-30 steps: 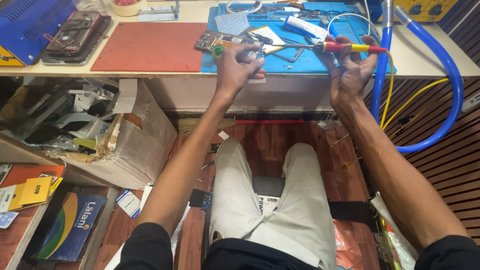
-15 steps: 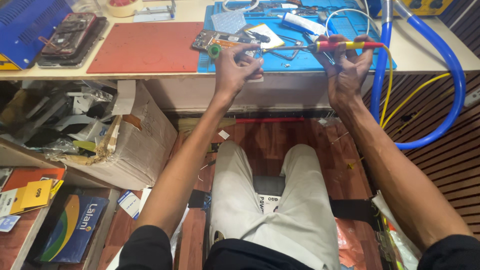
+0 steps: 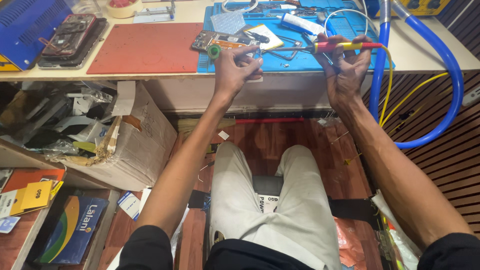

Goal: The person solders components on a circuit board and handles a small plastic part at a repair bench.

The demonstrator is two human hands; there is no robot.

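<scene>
My right hand (image 3: 345, 67) grips a red-and-yellow soldering iron (image 3: 340, 46), held level with its metal tip pointing left over the blue work mat (image 3: 300, 62). A yellow cable runs from the iron's back end down past the bench edge. My left hand (image 3: 235, 67) is closed on a small green spool (image 3: 214, 51) and a thin tool at the mat's front edge. An opened phone with its circuit board showing (image 3: 220, 39) lies just beyond my left hand. The iron's tip ends close to my left fingers.
A red mat (image 3: 145, 47) lies left of the blue one. A blue machine (image 3: 25, 25) and a phone on a dark tray (image 3: 67, 37) sit at far left. A thick blue hose (image 3: 450, 75) loops at right. A cardboard box (image 3: 135, 145) of clutter stands under the bench.
Both hands have kept their grip and stayed at the bench edge. The view has dipped slightly, so the hands sit a little lower in frame.
</scene>
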